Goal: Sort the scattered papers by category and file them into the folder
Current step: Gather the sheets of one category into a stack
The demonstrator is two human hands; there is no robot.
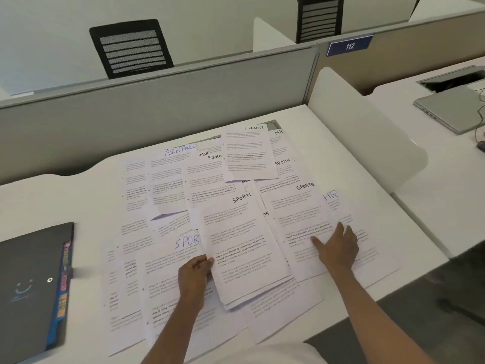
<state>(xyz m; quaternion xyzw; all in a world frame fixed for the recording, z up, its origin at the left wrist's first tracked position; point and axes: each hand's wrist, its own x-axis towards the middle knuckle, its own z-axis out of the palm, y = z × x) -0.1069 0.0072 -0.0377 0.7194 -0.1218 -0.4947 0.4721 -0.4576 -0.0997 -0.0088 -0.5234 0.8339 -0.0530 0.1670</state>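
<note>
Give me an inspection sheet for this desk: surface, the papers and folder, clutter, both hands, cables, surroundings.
Surface: white desk, mostly covered by overlapping sheets.
Job's things: scattered papers headed FINANCE, ADMIN, SPORTS and HR; black folder closed at the desk's left edge, coloured tabs along its side.
Clutter: nothing seen.
Grippers: left hand grips the left edge of a small SPORTS stack; right hand lies flat, fingers spread, on another SPORTS sheet.
Cables: thin cables on the neighbouring desk, by a closed laptop.
Surroundings: grey partition, blue 112 plate, two black chairs beyond.
</note>
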